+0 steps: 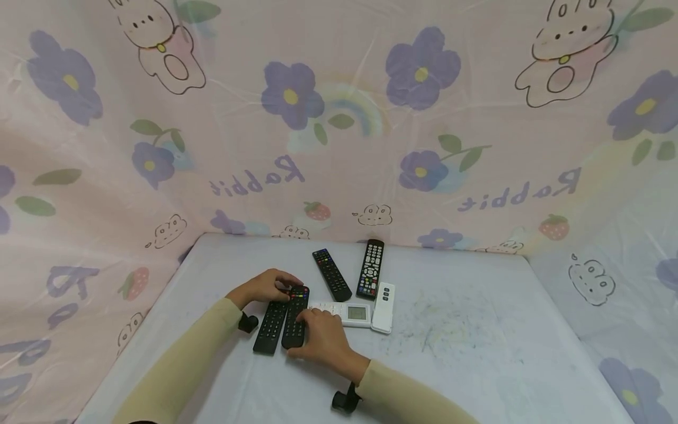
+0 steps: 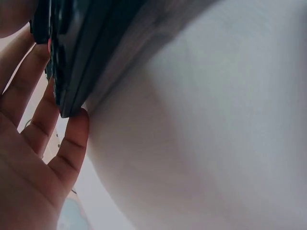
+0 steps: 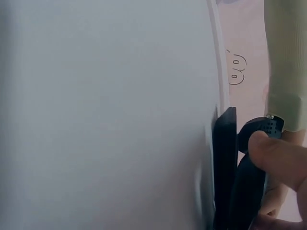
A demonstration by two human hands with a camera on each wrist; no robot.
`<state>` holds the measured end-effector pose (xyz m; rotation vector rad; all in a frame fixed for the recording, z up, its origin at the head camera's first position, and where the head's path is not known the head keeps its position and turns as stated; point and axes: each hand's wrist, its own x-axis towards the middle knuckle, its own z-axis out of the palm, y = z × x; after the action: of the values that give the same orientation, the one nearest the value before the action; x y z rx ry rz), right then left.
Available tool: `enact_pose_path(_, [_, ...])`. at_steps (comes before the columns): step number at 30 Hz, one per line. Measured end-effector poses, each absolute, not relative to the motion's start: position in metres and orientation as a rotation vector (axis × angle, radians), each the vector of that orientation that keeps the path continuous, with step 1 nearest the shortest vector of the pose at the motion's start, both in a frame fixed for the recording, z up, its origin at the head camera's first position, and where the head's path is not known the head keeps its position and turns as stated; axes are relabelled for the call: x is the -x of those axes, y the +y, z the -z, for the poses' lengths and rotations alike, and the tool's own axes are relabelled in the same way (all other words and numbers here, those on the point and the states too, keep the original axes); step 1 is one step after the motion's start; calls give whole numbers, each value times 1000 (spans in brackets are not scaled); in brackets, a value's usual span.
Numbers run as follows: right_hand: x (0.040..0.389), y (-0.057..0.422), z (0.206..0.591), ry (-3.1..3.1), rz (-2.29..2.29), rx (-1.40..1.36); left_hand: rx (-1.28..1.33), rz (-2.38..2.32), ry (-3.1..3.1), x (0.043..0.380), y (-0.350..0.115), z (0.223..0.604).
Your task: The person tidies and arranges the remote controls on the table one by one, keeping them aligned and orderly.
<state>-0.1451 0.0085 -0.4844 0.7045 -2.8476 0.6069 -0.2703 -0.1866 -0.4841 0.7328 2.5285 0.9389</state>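
Black remote lies left of the counter's middle, buttons up, its long axis running away from the person, the far end tipped slightly right. Behind and beside the counter hangs pale cloth printed with flowers and rabbits. Two yellow-green sleeves reach over the counter. Of the two hands, the right hand has its grip clasped on this remote, thumb by the near end, fingers at the right edge. The left hand bends over its far end; I cannot tell whether that grip pinches or only touches.

Six remotes share the counter, four black and two white. A second black remote lies just left of the gripped one, nearly parallel. Farther back, a third black remote tips its far end left, and a fourth black remote tips its own slightly right. One white remote with a screen lies crosswise, its left part partly hidden by the right hand; one slim white remote points away at its right end. Two small black devices sit at the wrists. Coloured buttons mark the gripped remote's far end.
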Motion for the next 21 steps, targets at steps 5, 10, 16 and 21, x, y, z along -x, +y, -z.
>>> enact_pose_path(5, [145,7,491,-2863,-606,-705,-725,-878,2560,271,-187,487])
enact_pose_path(10, [145,5,496,-2875,-589,-699,-723,-868,2565,271,-189,489])
enact_pose_path(16, [146,2,499,-2905,-569,-682,-722,-882,2548,269,-189,487])
enact_pose_path(21, [147,-1,500,-2913,-516,-681,-714,-880,2549,269,-189,487])
